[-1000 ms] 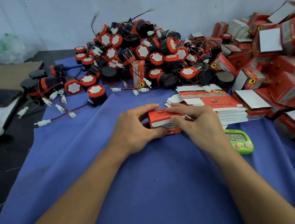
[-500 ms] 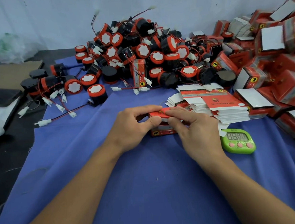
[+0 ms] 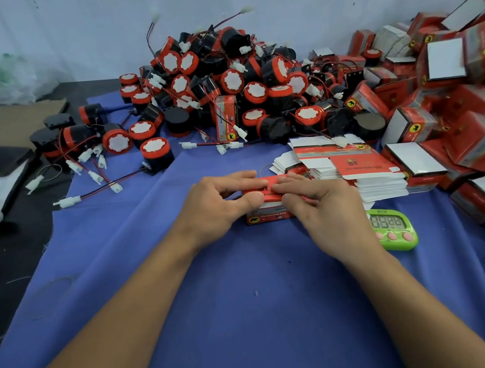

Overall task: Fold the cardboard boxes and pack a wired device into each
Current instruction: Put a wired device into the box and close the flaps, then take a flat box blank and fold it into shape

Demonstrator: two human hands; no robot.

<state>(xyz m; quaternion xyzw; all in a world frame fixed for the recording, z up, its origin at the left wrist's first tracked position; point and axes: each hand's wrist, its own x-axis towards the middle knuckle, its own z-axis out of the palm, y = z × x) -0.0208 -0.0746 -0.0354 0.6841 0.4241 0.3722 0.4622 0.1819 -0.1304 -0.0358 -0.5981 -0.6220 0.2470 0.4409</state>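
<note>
A small red cardboard box (image 3: 268,212) stands on the blue cloth (image 3: 244,299) in the middle. My left hand (image 3: 217,206) grips its left side, thumb on the front and fingers over the top. My right hand (image 3: 321,206) holds its right side, fingers pressing on the red top flap. A stack of flat unfolded boxes (image 3: 350,169) lies just behind my right hand. A big heap of black and red wired devices (image 3: 228,86) with white connectors fills the back of the cloth.
Folded red boxes (image 3: 447,109) are heaped along the right side. A green digital timer (image 3: 391,228) sits right of my right hand. Loose devices and wires (image 3: 95,166) trail off the cloth's left edge. A plastic bag (image 3: 21,76) lies far left.
The box has gone from lying flat between my hands to standing as a formed shape. My fingers have moved up onto its top flap.
</note>
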